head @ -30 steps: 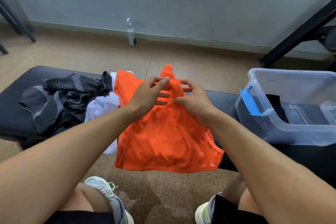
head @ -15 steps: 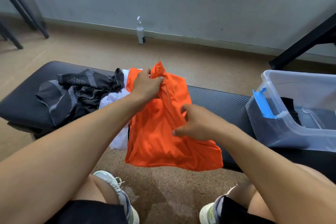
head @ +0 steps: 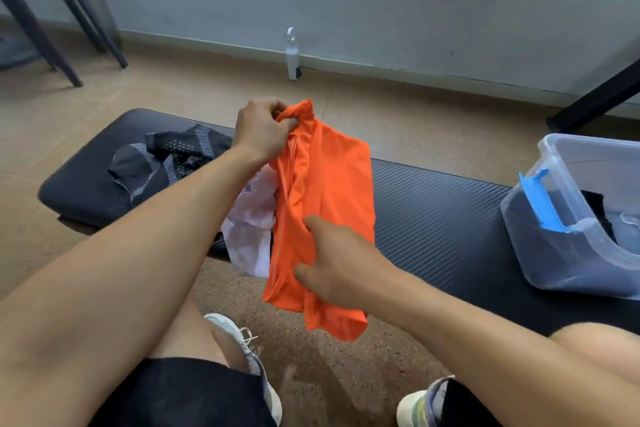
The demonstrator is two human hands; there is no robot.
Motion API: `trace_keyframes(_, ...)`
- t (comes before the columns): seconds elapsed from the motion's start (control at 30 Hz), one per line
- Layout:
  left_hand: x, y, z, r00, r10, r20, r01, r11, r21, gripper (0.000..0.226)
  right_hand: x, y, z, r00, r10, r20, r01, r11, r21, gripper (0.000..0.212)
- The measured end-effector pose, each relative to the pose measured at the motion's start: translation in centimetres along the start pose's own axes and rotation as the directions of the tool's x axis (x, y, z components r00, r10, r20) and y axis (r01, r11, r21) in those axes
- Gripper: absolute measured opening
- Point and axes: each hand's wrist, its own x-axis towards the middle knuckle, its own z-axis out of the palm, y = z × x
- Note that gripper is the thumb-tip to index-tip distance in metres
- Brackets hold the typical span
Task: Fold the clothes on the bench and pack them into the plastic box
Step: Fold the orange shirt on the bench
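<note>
A person's left hand point(head: 263, 130) is pinching the top end of a thin, bright orange sports garment point(head: 325, 191), holding it in the air above the near edge of a long black padded bench point(head: 433, 198). The right hand point(head: 332, 263) is gripping the cloth lower down, so its long axis is hanging from far to near. The clear plastic box with a blue latch point(head: 561, 204) is sitting on the bench well to the right, nearer the right hand, while a crumpled dark patterned garment point(head: 166, 163) and a white garment point(head: 252, 225) are lying to the left.
</note>
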Motion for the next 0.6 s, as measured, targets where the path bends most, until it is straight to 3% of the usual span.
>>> trace_keyframes(0.2, 0.4, -1.6, -0.6, 0.999, -0.021, -0.034, 0.021, 0.999, 0.028, 0.028, 0.6, -1.2, 2.6, 0.998, -0.058, 0.017, 0.058, 0.998, 0.020, 0.054)
trace_keyframes(0.3, 0.3, -2.0, -1.2, 0.997, 0.016, -0.080, -0.014, 1.000, 0.019, 0.044, 0.8, -1.0, 1.6, 1.000, -0.012, -0.008, 0.013, 0.998, 0.069, 0.042)
trace_keyframes(0.37, 0.0, -2.0, -1.5, 0.989, 0.100, -0.113, -0.091, 0.993, 0.080, 0.047, 2.0, 0.6, -0.2, 0.991, 0.079, -0.108, -0.078, 0.997, 0.016, 0.035)
trace_keyframes(0.47, -0.9, -2.1, -1.4, 0.981, 0.193, -0.011, -0.190, 0.971, 0.148, 0.045, 4.3, 4.6, -2.9, 0.910, 0.311, -0.274, -0.299, 0.950, 0.085, 0.044)
trace_keyframes(0.53, -1.6, -2.2, -0.9, 0.973, 0.210, 0.097, -0.224, 0.959, 0.172, 0.049, 5.3, 6.9, -3.6, 0.866, 0.430, -0.257, -0.377, 0.897, 0.231, 0.062)
trace_keyframes(0.6, -2.0, -2.4, -0.4, 0.967, 0.200, 0.156, -0.228, 0.954, 0.193, 0.052, 5.7, 7.7, -3.7, 0.862, 0.480, -0.165, -0.394, 0.838, 0.378, 0.054)
